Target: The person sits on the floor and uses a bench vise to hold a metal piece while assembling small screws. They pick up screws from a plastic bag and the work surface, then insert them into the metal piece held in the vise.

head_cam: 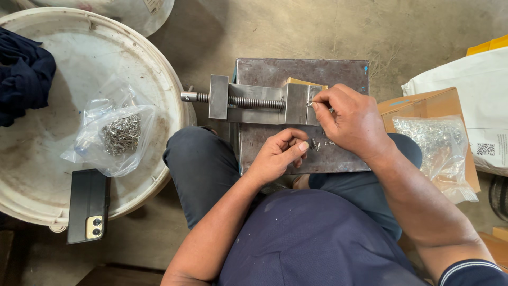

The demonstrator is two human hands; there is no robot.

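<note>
- Right hand [352,119] pinches a small metal piece [310,104] at the right end of the steel vise [259,100], which sits on the far part of the metal block [301,69].
- Left hand [279,153] curled, thumb against fingers, just left of loose small parts [319,143] on the block's near edge; can't tell if it holds one.
- Risk: the piece is tiny, so a weak pinch could drop it off the block into the lap.
- Risk: fingertips right at the vise jaws, likely to get nipped if it closes.
- Loose parts near the edge could get swept off by the left hand.
- Hidden: piece shape and jaw gap, covered by right fingers.
- Bag of metal bits [119,135] on white lid [32,175]: contents unclear.
</note>
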